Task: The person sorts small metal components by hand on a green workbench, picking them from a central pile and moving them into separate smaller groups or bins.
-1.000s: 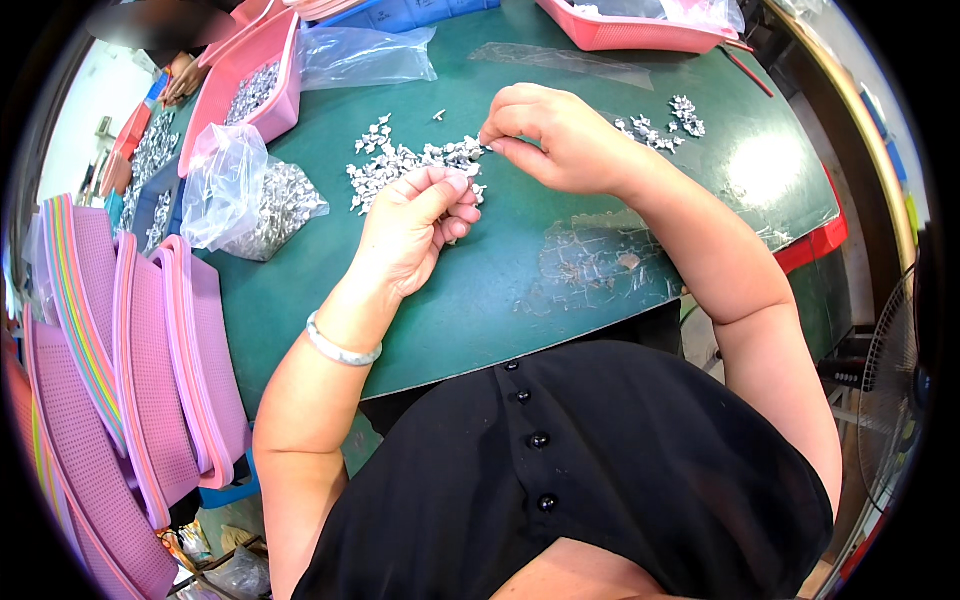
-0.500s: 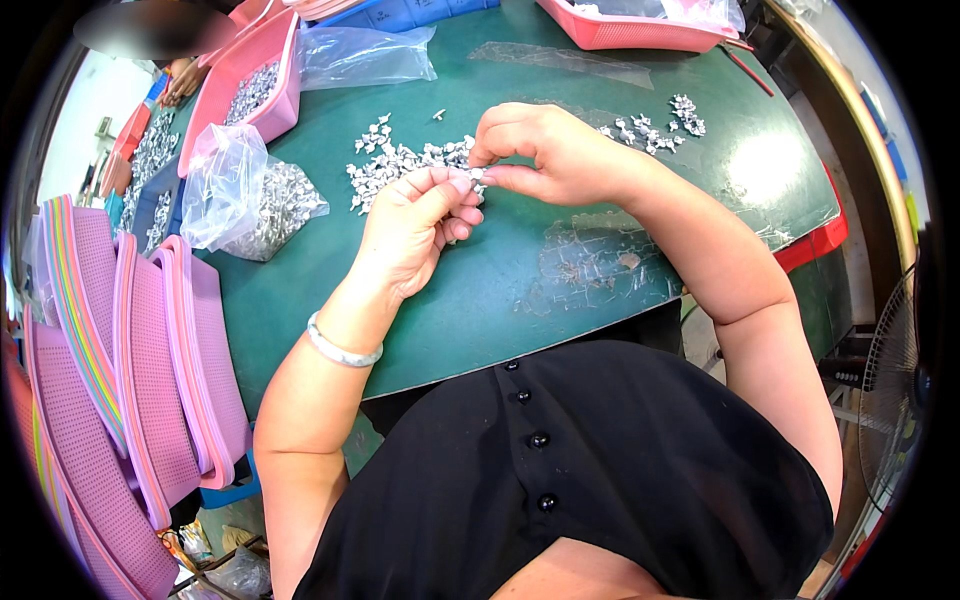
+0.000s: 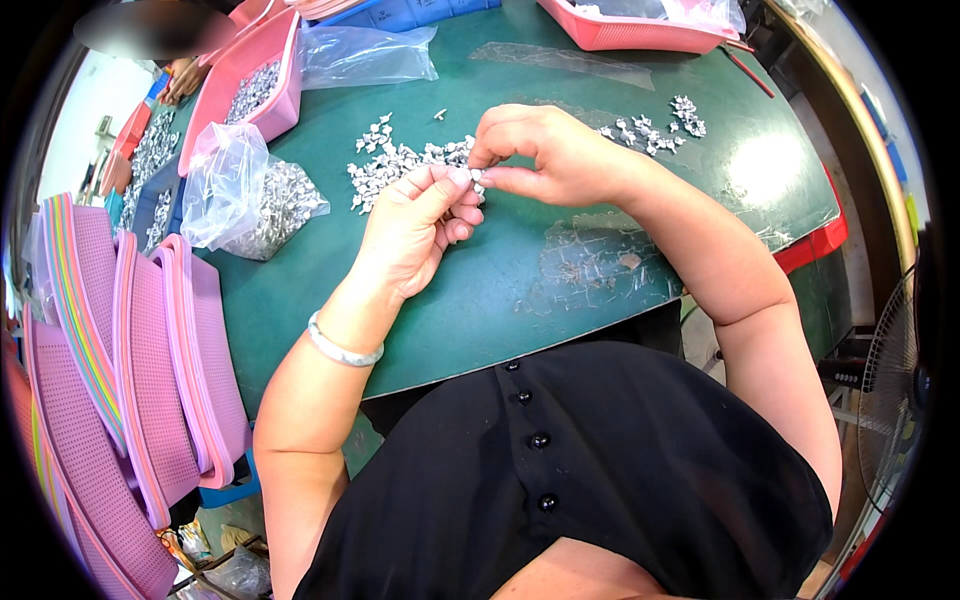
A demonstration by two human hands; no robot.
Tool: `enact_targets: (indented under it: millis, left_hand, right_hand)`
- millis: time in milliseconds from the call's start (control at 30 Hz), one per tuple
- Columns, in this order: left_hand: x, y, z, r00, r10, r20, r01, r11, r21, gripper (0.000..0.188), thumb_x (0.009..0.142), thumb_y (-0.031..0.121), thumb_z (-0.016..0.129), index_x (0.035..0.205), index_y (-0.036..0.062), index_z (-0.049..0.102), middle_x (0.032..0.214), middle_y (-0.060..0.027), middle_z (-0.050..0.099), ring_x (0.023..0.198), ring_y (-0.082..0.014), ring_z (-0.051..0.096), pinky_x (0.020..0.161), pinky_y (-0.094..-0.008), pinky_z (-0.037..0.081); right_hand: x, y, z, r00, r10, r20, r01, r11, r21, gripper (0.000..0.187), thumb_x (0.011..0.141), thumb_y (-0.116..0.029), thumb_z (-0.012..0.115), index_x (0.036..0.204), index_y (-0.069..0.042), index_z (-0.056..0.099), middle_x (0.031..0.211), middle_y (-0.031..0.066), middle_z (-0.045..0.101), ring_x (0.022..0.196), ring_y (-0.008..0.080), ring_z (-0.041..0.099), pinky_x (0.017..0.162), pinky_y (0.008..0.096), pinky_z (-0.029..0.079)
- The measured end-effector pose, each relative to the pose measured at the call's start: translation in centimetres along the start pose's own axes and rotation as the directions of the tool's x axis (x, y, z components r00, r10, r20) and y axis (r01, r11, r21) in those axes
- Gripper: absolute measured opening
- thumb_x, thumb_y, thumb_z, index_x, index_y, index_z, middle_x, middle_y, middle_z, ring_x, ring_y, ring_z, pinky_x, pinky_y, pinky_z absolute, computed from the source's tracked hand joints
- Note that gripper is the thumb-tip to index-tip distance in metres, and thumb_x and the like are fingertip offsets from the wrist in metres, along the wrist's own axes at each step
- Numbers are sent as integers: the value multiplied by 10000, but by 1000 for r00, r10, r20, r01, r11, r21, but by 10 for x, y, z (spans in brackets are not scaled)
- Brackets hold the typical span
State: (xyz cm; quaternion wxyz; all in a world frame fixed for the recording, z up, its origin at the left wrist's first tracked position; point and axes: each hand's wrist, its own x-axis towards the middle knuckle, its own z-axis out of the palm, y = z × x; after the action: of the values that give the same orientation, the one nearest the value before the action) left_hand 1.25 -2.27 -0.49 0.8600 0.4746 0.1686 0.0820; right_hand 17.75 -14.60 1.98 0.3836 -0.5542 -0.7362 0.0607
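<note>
Between the fingertips of both hands is a small silver-grey metal part (image 3: pixel 476 176); its exact shape is too small to tell. My left hand (image 3: pixel 425 215) pinches it between thumb and forefinger, the other fingers curled under. From the right, my right hand (image 3: pixel 535 155) meets it with thumb and finger closed at the same part. Just beyond and to the left of my hands lies a loose pile of similar metal parts (image 3: pixel 385 168), partly hidden by them. A smaller group of metal parts (image 3: pixel 645 135) lies past my right wrist.
A clear plastic bag (image 3: pixel 275 205) full of parts sits left on the green table (image 3: pixel 450 330). Behind it stands a pink basket (image 3: pixel 290 95) of parts. Another pink basket (image 3: pixel 630 35) is at the far edge. Stacked purple baskets (image 3: pixel 150 380) stand left; a fan (image 3: pixel 890 390) is right. Another person's hand (image 3: pixel 183 80) shows far left.
Both hands stay at almost the same spot, still meeting at the small part. Only slight finger movement shows; the piles and baskets look unchanged.
</note>
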Motion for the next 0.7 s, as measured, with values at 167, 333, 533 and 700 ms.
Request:
enact_targets:
  millis: [167, 333, 533, 700]
  left_hand:
    - [-2, 4, 6, 997, -13, -72, 14, 1000, 16, 70, 879, 108, 543, 833, 56, 552, 823, -77, 615, 714, -152, 604, 580, -225, 491]
    - [0, 2, -1, 1000, 30, -4, -30, 992, -120, 38, 854, 61, 522, 867, 28, 537, 898, -140, 624, 823, -228, 632, 719, -284, 546]
    - [3, 1, -8, 999, 12, 42, -5, 986, -166, 87, 857, 64, 512, 919, 7, 535, 924, -140, 606, 821, -223, 624, 727, -284, 544]
    - [3, 2, -7, 999, -7, 47, 12, 995, -102, 111, 880, 85, 502, 940, -1, 540, 911, -118, 598, 782, -190, 612, 690, -261, 531]
  right_hand:
    - [-1, 14, -8, 991, 80, -111, -84, 996, -30, 111, 808, -48, 597, 901, 10, 605, 836, 98, 600, 785, 226, 594, 690, 315, 478]
    - [-8, 39, -14, 973, 212, -92, -230, 922, -312, 98, 793, -58, 582, 876, -12, 608, 836, 104, 592, 779, 270, 581, 684, 342, 469]
    - [-8, 44, -6, 963, 271, -17, -254, 878, -406, 80, 760, -84, 606, 824, -36, 610, 835, 96, 575, 808, 279, 568, 702, 359, 468]
    - [-8, 45, -2, 975, 220, -30, -212, 880, -425, 74, 758, -88, 608, 809, -35, 606, 827, 91, 572, 810, 279, 565, 700, 362, 468]
